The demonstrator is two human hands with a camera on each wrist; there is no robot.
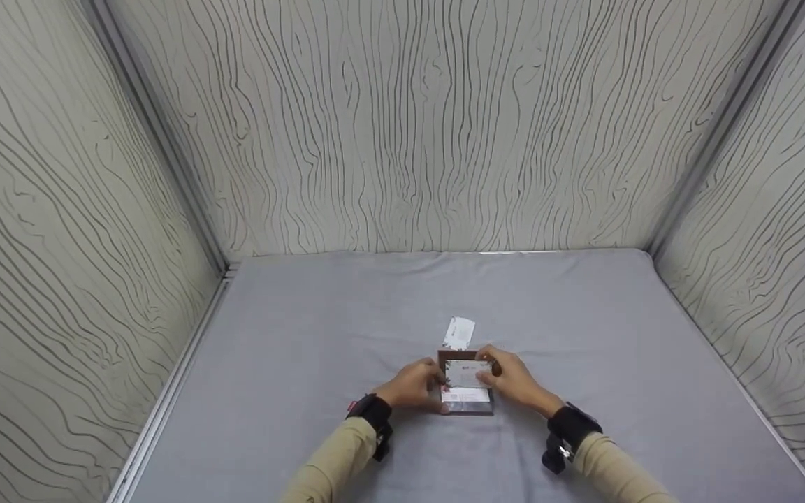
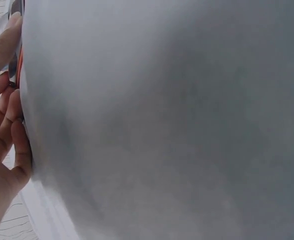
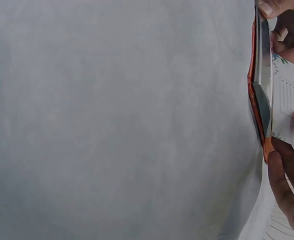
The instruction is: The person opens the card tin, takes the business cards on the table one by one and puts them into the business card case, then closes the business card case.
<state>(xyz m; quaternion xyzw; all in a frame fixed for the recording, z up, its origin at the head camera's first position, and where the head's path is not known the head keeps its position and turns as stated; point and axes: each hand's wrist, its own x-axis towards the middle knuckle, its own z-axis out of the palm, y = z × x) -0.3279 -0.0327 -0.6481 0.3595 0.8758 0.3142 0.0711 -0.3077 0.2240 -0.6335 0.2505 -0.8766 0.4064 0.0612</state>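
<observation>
A brown card holder point(image 1: 469, 412) with clear pockets lies open on the grey cloth. My left hand point(image 1: 413, 383) grips its left edge, with the thumb on the clear pocket near the front corner and the other fingers farther back. A white printed card point(image 1: 464, 375) with a leafy border lies over the holder's upper part, and my right hand point(image 1: 513, 378) pinches it at its right end. In the right wrist view the card point(image 3: 287, 95) stands tilted above the pocket, and right-hand fingers point(image 3: 278, 172) touch the holder's orange-brown edge. Under the card, another white card with red print shows in the pocket.
A similar white card point(image 1: 459, 332) lies just behind the holder, its near end close to the holder's back edge. Grey cloth point(image 1: 305, 314) with light wrinkles covers the table. Wood-grain patterned panels point(image 1: 402, 126) stand at the back and both sides.
</observation>
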